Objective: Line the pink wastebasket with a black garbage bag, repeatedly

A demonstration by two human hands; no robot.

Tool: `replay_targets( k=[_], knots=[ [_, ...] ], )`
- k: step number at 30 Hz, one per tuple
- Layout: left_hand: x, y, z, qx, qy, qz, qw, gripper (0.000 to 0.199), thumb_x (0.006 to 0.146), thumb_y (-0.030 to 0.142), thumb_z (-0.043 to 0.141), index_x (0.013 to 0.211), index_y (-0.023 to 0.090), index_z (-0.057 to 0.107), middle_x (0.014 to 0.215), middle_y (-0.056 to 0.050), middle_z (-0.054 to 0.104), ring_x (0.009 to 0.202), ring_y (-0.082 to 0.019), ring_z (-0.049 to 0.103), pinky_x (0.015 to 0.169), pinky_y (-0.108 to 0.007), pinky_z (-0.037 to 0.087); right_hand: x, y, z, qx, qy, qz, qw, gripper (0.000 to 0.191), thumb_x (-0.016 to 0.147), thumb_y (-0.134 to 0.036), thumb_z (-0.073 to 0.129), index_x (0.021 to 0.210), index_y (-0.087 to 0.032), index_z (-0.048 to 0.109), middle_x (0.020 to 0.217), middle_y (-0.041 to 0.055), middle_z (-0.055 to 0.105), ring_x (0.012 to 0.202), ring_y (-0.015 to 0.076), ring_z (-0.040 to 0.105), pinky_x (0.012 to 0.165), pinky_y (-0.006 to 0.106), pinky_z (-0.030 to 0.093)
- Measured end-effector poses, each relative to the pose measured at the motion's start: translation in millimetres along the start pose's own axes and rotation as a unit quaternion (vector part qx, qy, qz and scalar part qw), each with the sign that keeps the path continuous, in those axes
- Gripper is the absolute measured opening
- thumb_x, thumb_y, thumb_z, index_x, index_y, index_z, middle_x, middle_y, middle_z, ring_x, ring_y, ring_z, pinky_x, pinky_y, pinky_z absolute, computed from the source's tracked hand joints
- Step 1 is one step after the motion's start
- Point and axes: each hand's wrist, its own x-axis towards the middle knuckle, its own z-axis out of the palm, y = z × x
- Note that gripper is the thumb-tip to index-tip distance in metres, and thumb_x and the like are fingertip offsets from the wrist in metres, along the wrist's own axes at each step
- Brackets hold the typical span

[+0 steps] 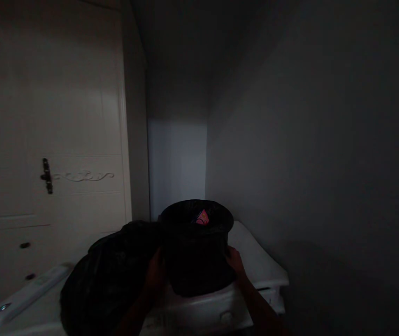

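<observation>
A black round bin with a wide rim, apparently lined with a black bag, is at the front of the white furniture top. Inside its mouth a small pink wrapper shows. My left hand closes on the bin's left side, and my right hand grips its right side, fingers partly hidden in the dark. Against the left of the bin lies a bulky black bag, near my left forearm. Low light hides the detail of all the black things.
Below the bin stands a white drawer unit. A white power strip rests at the lower left. Behind it rises a white wardrobe with a dark handle. A grey wall closes off the right side.
</observation>
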Motion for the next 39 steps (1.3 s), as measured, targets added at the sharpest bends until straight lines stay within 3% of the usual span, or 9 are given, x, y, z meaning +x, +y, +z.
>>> replay_targets(
  k=[7,24,32,39],
  knots=[
    [-0.4,4.3,-2.3,-0.001,-0.030,0.000,1.000,0.065,0.084,0.054,0.053,0.130,0.010,0.065,0.137,-0.021,0.068,0.132,-0.035,0.062,0.117,-0.051,0.044,0.0,-0.9,-0.9,-0.004,0.001,-0.008,1.000,0.051,0.076,-0.048,0.045,0.091,-0.014,0.080,0.098,0.0162,0.082,0.092,0.0317,0.074,0.076,0.032,0.055],
    [-3.6,19.7,-2.9,-0.008,-0.016,-0.007,1.000,0.055,0.084,0.050,0.054,0.123,0.014,0.069,0.131,-0.018,0.073,0.125,-0.035,0.067,0.113,-0.052,0.049,-0.3,0.7,-0.6,-0.019,-0.005,0.012,1.000,0.050,0.077,-0.049,0.045,0.090,-0.015,0.079,0.095,0.0154,0.081,0.088,0.0302,0.073,0.073,0.031,0.053],
    [-3.8,21.0,-1.9,-0.004,-0.011,-0.020,1.000,0.053,0.084,0.044,0.055,0.125,0.014,0.068,0.132,-0.018,0.072,0.128,-0.034,0.065,0.117,-0.053,0.045,1.1,2.1,-1.0,0.000,-0.024,0.008,1.000,0.056,0.076,-0.053,0.044,0.091,-0.011,0.077,0.095,0.0191,0.080,0.085,0.0307,0.073,0.071,0.032,0.052],
    [-5.2,19.4,-3.0,-0.029,-0.024,0.000,0.999,0.061,0.085,0.054,0.055,0.128,0.012,0.067,0.135,-0.020,0.070,0.129,-0.035,0.065,0.115,-0.051,0.047,0.9,5.0,-0.1,-0.010,-0.013,0.005,1.000,0.052,0.077,-0.055,0.045,0.084,-0.014,0.076,0.087,0.0156,0.080,0.085,0.0298,0.071,0.069,0.032,0.051]
  ],
)
